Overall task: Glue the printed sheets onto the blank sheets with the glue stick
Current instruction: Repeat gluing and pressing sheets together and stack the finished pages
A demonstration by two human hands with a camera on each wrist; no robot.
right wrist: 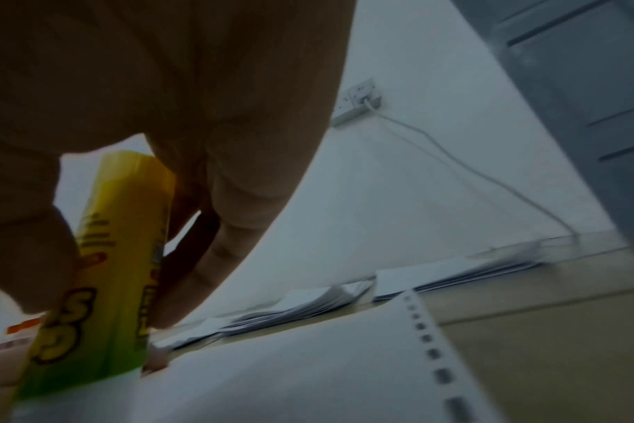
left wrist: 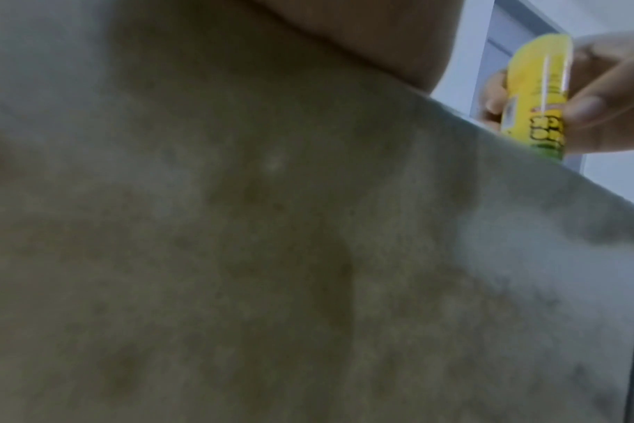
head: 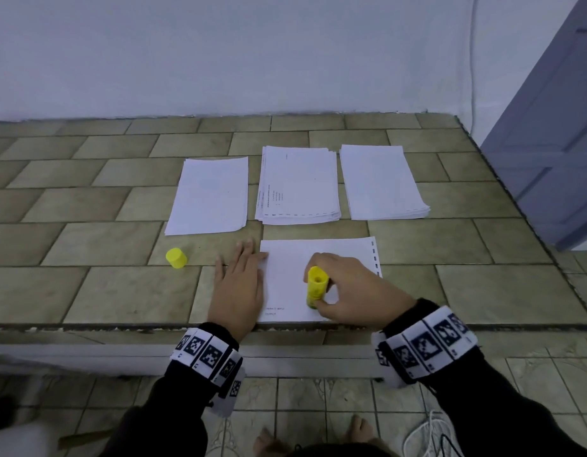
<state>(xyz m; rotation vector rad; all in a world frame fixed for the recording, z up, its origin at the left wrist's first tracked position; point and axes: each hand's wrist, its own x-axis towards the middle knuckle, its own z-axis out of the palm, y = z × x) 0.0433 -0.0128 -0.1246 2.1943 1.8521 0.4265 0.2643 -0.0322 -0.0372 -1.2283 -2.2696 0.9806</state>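
A white sheet [head: 292,275] with a punched, dashed right edge lies near the front edge of the tiled ledge, a little print showing at its near left corner. My right hand [head: 344,288] grips the yellow glue stick [head: 316,286] tip-down on this sheet; the right wrist view shows the glue stick [right wrist: 102,286] held between thumb and fingers. My left hand [head: 239,285] lies flat, fingers straight, pressing the sheet's left edge. The yellow cap [head: 176,257] stands alone to the left. The left wrist view is mostly blurred tile, with the glue stick [left wrist: 536,94] at upper right.
Three paper piles lie behind: a blank pile [head: 209,196] at left, a printed stack [head: 298,186] in the middle, a blank stack [head: 381,183] at right. The tiled ledge [head: 87,225] ends at a wall behind and drops off at the right by a grey door [head: 556,127].
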